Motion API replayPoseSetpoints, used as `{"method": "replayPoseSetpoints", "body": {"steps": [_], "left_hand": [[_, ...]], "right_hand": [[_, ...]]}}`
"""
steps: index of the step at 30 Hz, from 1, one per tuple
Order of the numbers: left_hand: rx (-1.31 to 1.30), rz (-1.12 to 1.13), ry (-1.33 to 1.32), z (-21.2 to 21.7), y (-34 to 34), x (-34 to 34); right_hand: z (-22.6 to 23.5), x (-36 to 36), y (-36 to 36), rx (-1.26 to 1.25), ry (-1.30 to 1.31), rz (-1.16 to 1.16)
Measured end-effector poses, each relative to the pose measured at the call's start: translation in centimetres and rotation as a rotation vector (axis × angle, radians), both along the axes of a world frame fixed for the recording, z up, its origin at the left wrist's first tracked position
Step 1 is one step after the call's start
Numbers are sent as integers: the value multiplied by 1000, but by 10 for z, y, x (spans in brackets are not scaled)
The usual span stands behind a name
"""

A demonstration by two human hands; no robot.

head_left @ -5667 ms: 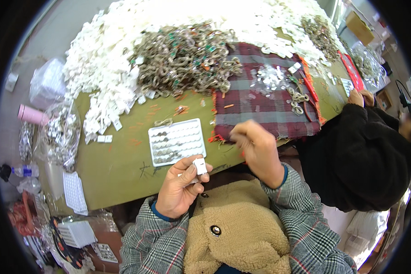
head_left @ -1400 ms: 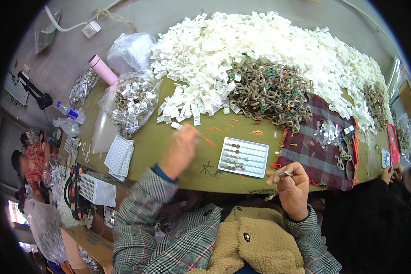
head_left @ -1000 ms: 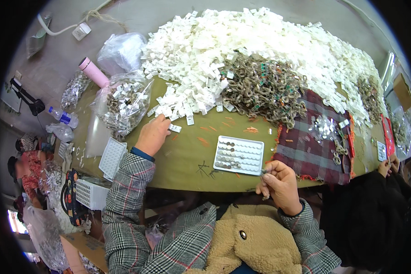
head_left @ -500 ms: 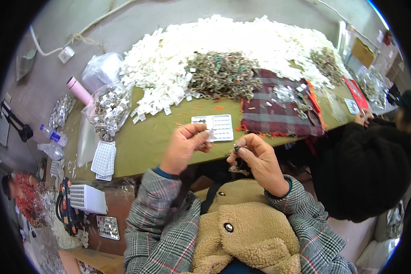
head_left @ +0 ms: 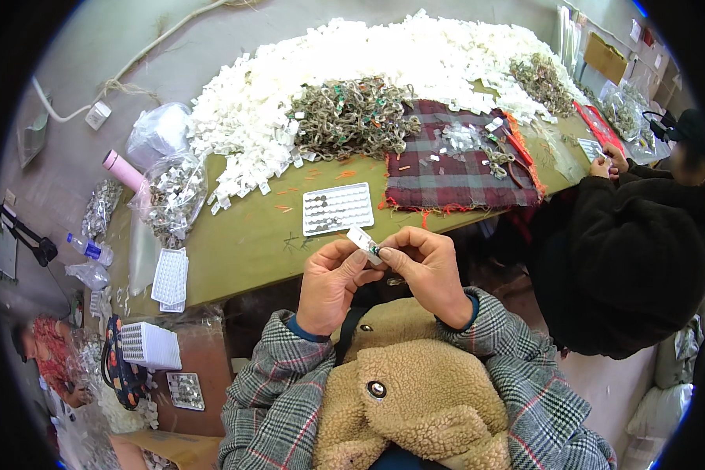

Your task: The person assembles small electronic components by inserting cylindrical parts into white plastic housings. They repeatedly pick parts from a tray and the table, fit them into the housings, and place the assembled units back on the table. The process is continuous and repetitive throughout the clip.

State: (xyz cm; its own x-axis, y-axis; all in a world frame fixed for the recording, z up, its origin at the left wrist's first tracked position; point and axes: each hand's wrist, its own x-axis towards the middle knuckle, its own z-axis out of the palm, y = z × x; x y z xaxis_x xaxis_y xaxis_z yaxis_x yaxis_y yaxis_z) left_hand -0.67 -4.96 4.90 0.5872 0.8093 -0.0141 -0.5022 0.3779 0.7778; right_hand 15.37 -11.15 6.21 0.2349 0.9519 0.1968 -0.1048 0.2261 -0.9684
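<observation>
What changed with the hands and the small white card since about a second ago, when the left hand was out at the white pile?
The left hand drew back from the white pile to the table's near edge and met the right hand. Both now pinch a small white card between their fingertips; a second ago the left hand was at the pile and the right waited alone. The grey tray, plaid cloth and chain heap lie as before.

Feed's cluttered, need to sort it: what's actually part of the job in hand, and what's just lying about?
In the job: left hand, right hand, white tag, tray, white pile, chain heap.

Lying about: plaid cloth, pink tube, bottle, pliers.
</observation>
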Motion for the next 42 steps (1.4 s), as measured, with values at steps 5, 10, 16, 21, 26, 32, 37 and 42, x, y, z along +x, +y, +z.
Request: {"method": "replayPoseSetpoints", "body": {"steps": [5, 10, 16, 21, 26, 32, 37, 42], "left_hand": [[-78, -167, 101, 6, 27, 12], [-171, -184, 286, 27, 62, 30], [-259, -254, 318, 57, 135, 44], [-474, -171, 198, 46, 169, 57], [-593, -88, 191, 49, 166, 63], [-409, -12, 229, 23, 137, 57], [-193, 54, 194, 10, 83, 37], [5, 87, 304, 26, 38, 6]], "right_hand": [[-4, 36, 20, -233, 338, 247], [12, 53, 46, -324, 168, 197], [44, 78, 120, -25, -295, 129], [45, 90, 167, -158, -246, 187], [46, 91, 170, -291, -158, 217], [17, 72, 145, -144, -345, 89], [-10, 42, 103, 301, -646, -108], [14, 11, 54, 252, -612, -58]]}}
